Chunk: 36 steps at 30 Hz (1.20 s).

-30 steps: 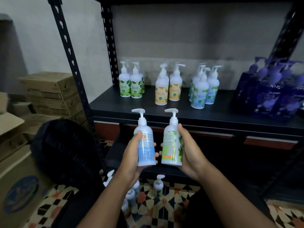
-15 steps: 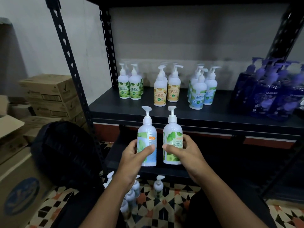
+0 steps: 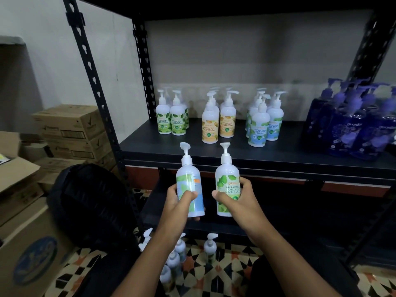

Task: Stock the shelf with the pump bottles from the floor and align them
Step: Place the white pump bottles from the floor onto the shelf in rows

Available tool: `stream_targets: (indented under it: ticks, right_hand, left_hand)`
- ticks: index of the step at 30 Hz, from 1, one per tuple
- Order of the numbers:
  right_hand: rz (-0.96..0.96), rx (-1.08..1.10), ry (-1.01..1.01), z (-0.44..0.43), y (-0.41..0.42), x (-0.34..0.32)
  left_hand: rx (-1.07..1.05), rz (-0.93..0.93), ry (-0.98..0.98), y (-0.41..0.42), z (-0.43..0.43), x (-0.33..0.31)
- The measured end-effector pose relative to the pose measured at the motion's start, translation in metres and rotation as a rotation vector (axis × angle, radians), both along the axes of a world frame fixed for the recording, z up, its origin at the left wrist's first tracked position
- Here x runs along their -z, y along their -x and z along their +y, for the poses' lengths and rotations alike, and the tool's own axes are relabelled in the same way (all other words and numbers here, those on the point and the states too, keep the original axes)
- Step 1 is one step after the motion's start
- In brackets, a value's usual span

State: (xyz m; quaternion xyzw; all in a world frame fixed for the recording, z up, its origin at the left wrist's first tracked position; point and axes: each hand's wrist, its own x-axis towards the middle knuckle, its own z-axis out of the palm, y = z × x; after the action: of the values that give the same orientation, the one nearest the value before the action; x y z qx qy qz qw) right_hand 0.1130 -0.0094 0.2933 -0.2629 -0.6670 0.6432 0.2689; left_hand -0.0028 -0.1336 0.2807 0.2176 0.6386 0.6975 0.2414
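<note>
A bare strip of the shelf is seen between its front edge and 3 groups of white bottles; purple bottles are crowded at 3 o'clock. Below that edge, at 6 o'clock, the blue-label bottle is gripped by the left hand and the green-label bottle by the right hand, with fingers wrapped round each lower body. Floor bottles are seen beneath.

Both bare forearms reach up from below, side by side. The left grip curls round a white blue-labelled plastic pump bottle; the right grip wraps a white green-labelled plastic pump bottle.
</note>
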Motion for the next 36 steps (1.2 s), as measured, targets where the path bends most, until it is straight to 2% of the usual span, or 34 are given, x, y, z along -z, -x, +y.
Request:
stream_targets:
  ticks: [7,15,21,29,36]
  right_hand:
    - [-0.016,-0.020,-0.053,-0.004,0.008,0.000]
    - [0.015,-0.041,-0.084,-0.005,0.035,-0.006]
    - [0.034,-0.073,-0.108,-0.003,0.068,-0.018]
    - [0.081,-0.092,-0.214,0.014,0.146,-0.041]
    - [0.090,-0.079,-0.293,0.027,0.236,-0.048]
  left_hand:
    - [-0.073,0.176,0.068,0.005,-0.014,-0.007]
    - [-0.142,0.241,0.081,0.030,-0.027,-0.019]
    - [-0.204,0.215,0.037,0.060,-0.024,-0.031]
    - [-0.289,0.252,-0.013,0.132,-0.012,-0.051]
    - [-0.334,0.290,-0.083,0.189,-0.013,-0.044]
